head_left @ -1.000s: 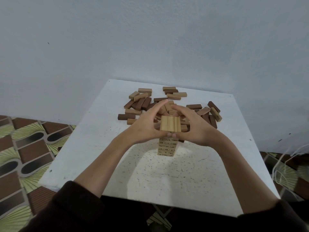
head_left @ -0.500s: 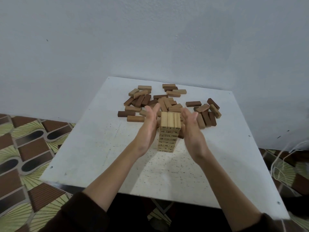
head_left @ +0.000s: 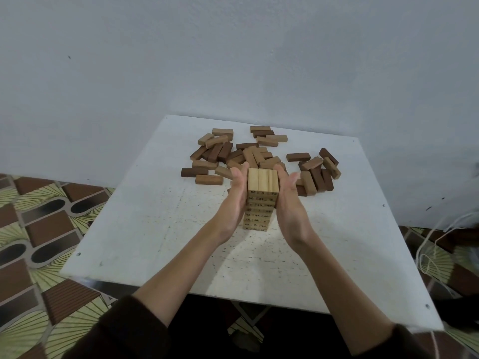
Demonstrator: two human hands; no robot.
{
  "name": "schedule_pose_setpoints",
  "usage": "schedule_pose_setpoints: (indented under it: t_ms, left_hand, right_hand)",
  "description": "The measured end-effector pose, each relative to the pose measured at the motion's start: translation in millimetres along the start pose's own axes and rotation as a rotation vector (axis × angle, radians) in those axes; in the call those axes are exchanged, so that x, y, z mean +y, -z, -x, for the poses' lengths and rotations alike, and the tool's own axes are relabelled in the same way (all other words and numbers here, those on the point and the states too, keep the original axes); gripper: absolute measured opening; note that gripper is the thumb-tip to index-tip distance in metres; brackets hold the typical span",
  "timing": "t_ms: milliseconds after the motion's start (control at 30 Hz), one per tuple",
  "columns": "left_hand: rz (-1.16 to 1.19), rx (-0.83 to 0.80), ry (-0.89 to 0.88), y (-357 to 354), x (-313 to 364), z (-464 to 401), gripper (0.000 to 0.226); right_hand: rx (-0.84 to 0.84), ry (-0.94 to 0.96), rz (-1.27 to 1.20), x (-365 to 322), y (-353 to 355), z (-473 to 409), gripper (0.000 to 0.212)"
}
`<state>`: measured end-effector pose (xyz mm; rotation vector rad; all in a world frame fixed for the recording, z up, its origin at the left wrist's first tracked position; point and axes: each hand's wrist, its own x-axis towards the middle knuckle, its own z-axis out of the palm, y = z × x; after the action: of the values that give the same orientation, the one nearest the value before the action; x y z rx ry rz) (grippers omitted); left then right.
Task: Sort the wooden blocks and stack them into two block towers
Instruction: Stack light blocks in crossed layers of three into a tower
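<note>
A tower of pale wooden blocks (head_left: 260,200), several layers high with numbers on its near face, stands in the middle of the white table (head_left: 145,229). My left hand (head_left: 234,200) lies flat against its left side, fingers straight. My right hand (head_left: 287,203) lies flat against its right side, with the thumb spread out to the right. Behind the tower lies a loose heap of tan and dark brown blocks (head_left: 248,154), and a smaller heap of brown blocks (head_left: 317,173) sits to the right.
The table stands against a grey wall (head_left: 233,60). A patterned tile floor (head_left: 39,224) shows on the left. White cords (head_left: 435,244) hang beside the table's right edge. A dark brown block (head_left: 194,172) lies at the left of the heap.
My hands left the top layer, dropped along the tower's sides and closed in from either side until the flat palms met the tower.
</note>
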<state>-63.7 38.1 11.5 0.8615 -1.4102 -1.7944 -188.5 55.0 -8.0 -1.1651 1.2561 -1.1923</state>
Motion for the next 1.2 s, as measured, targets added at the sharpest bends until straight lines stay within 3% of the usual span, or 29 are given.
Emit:
schedule_pose_setpoints:
  t_ms: [367, 567, 700, 867, 1067, 1100, 1200]
  left_hand:
    - [-0.004, 0.008, -0.003, 1.2, -2.9, -1.7, 0.087]
    - [-0.051, -0.014, -0.024, 1.9, -4.1, -1.6, 0.086]
    - [-0.081, -0.001, -0.065, 3.2, -8.3, -2.5, 0.063]
    - [-0.053, 0.012, -0.053, 9.8, -21.8, -7.9, 0.094]
    - [-0.101, 0.175, -0.039, 32.2, -41.0, -10.8, 0.087]
    - [-0.095, 0.219, -0.036, 37.9, -42.0, -9.1, 0.081]
    - [-0.216, 0.29, -0.011, 52.0, -43.7, -4.8, 0.031]
  right_hand:
    - [-0.013, 0.032, 0.013, 2.2, -0.2, -0.5, 0.085]
    - [-0.028, 0.061, 0.012, 2.2, 0.2, 1.3, 0.082]
    - [0.0, 0.057, 0.04, 4.2, 0.6, 1.6, 0.081]
    - [0.009, 0.058, 0.058, 7.0, 0.3, 3.9, 0.059]
    - [0.114, -0.01, 0.12, 14.0, 14.1, 5.1, 0.088]
    - [0.137, -0.015, 0.132, 16.4, 19.4, 6.4, 0.08]
    - [0.153, -0.006, 0.207, 21.2, 33.1, 9.2, 0.034]
